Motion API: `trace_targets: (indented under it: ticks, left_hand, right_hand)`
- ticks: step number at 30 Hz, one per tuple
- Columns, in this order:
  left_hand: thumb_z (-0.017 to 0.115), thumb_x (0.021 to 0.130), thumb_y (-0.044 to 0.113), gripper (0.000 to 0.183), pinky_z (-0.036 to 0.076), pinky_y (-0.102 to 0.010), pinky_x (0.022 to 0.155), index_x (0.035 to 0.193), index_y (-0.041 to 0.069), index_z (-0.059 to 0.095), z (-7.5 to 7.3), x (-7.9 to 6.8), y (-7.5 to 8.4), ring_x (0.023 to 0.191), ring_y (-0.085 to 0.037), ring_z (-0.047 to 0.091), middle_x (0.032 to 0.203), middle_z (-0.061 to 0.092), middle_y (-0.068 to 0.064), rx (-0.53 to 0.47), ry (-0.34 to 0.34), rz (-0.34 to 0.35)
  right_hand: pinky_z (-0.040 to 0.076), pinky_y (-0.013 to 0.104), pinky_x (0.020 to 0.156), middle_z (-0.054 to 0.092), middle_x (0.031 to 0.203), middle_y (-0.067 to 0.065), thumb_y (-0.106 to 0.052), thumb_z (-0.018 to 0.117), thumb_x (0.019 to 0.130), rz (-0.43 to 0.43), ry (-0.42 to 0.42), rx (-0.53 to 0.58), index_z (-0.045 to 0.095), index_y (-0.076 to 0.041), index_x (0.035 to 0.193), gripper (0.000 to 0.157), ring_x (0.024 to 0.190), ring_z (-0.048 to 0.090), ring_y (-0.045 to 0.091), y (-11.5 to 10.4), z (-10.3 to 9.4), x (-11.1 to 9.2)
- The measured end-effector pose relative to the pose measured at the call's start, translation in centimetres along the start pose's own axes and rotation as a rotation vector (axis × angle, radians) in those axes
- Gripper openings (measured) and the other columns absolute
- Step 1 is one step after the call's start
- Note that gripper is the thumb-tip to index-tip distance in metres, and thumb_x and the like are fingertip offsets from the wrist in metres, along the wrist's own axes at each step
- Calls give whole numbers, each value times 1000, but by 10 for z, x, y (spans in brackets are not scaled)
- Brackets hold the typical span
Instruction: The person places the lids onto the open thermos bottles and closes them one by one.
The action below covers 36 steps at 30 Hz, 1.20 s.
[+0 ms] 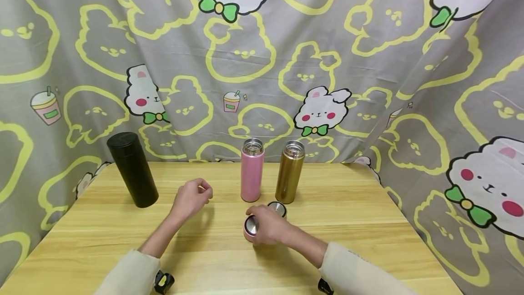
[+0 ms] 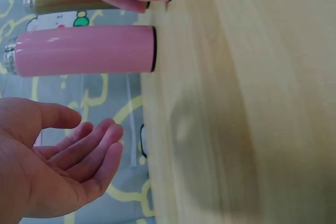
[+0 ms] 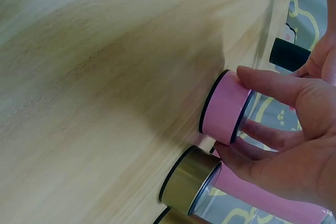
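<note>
Over to the wood-grain desk (image 1: pixel 213 263): bearing a black flask (image 1: pixel 133 172), upright at left; then a pink bottle (image 1: pixel 251 174) and a gold bottle (image 1: pixel 290 174), standing close but apart; and, in front, a gold cap (image 3: pixel 188 178) beside a held pink cap (image 3: pixel 226 107).

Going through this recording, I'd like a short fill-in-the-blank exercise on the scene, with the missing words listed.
1. The right hand grips the pink lid; the other lid is coloured ____.
2. The left hand holds ____.
3. Of the black bottle, pink bottle and gold bottle, only the ____ one has its top covered.

Missing words: gold; nothing; black.
</note>
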<state>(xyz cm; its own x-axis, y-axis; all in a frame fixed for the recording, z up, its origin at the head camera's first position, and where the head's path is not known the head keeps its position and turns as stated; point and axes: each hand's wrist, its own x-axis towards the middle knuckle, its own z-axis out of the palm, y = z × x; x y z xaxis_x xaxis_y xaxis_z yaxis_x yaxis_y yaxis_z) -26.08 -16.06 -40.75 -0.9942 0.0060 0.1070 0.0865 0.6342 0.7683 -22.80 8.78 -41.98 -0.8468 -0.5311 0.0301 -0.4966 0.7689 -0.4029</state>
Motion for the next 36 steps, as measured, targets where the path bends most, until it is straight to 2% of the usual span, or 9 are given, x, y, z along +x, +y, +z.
trace_targets:
  ticks: [11,19,27,31,36]
  left_hand:
    - [57,91,10,13,50,-29,57,94,4,68,7,-1,-4,75,-27,73,86,76,-14,19,-3,2]
    - [61,91,11,10,51,-29,58,94,5,68,5,-3,-4,74,-26,73,86,76,-12,36,-20,-3]
    - [65,94,19,14,54,-33,65,97,7,71,1,-3,4,79,-21,72,94,77,-10,78,-19,22]
    - [67,95,23,16,56,-37,70,98,7,72,2,-3,8,86,-23,73,96,77,-10,95,-29,51]
    - [68,97,29,21,56,-39,72,99,8,72,1,-2,14,87,-24,73,95,77,-9,111,-35,71]
  right_hand:
    - [52,27,78,71,104,6,-28,82,81,-25,33,-48,69,-5,113,41,96,65,18,2,5,-1]
    - [53,30,80,70,107,9,-16,91,67,57,20,44,67,-3,116,56,98,64,20,-2,-6,0]
    - [49,28,71,67,87,1,-25,85,76,24,128,87,69,-10,98,30,82,58,14,0,-24,3]
    - [48,30,72,68,88,0,-23,85,75,22,168,92,71,-12,99,30,82,57,15,3,-33,3]
    - [48,31,72,67,87,0,-22,86,73,43,163,101,71,-10,98,32,83,55,15,4,-41,0]
